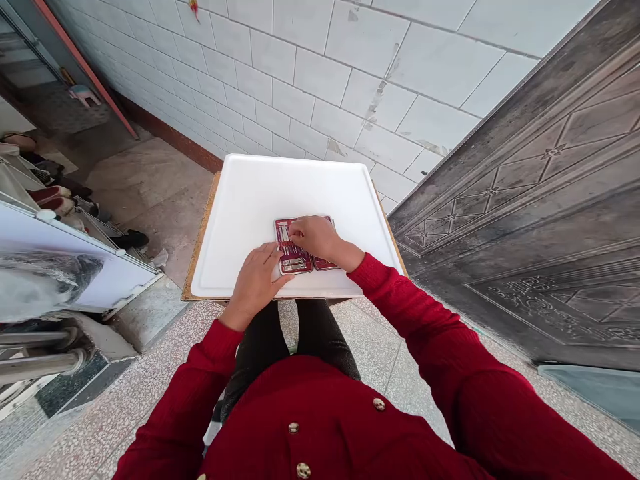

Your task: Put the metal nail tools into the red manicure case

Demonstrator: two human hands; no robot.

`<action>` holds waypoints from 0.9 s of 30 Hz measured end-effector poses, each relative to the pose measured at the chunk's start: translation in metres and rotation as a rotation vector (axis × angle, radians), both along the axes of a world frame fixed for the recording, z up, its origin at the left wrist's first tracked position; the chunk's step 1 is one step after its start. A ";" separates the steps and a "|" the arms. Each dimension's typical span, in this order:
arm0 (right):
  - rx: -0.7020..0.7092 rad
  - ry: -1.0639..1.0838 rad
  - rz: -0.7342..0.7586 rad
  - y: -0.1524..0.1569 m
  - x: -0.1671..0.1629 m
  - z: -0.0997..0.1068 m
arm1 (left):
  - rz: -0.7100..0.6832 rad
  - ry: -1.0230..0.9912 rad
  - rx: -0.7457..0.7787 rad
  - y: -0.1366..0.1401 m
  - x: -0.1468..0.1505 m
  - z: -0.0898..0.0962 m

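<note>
Red lining shows in the open case [303, 261], which lies flat on the white worktop [280, 183] toward the person, slim metal tools [294, 266] set in its left half. The left hand [257, 277] has its grip loose, fingers and thumb spread at the case's left edge. Above the tools, the right hand [319, 237] bunches its fingertips; whether they grasp one, I cannot tell.

1. Left arm [186, 393]: red-sleeved, extended far and rightward.
2. Left hand [256, 275]: palm down, thumb [283, 282] spread from the fingers [265, 252].
3. Right arm [435, 337]: red-sleeved, extended far and leftward.
4. Right hand [317, 237]: slightly farther, wrist [346, 255] bare, fingers curled inward.
</note>
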State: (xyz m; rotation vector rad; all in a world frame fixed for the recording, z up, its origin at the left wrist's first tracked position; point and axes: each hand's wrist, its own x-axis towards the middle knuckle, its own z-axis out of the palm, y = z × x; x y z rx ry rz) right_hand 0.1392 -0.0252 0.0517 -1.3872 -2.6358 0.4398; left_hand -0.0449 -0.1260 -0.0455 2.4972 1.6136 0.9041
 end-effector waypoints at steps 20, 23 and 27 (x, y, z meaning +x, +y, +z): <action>-0.009 -0.183 0.334 -0.027 0.033 -0.012 | -0.019 -0.007 -0.044 -0.002 0.002 0.005; 0.008 -0.229 0.397 -0.024 0.035 -0.005 | -0.024 -0.001 -0.054 -0.001 0.001 0.005; -0.009 -0.249 0.394 -0.023 0.042 0.002 | -0.027 0.010 -0.058 -0.002 0.001 0.008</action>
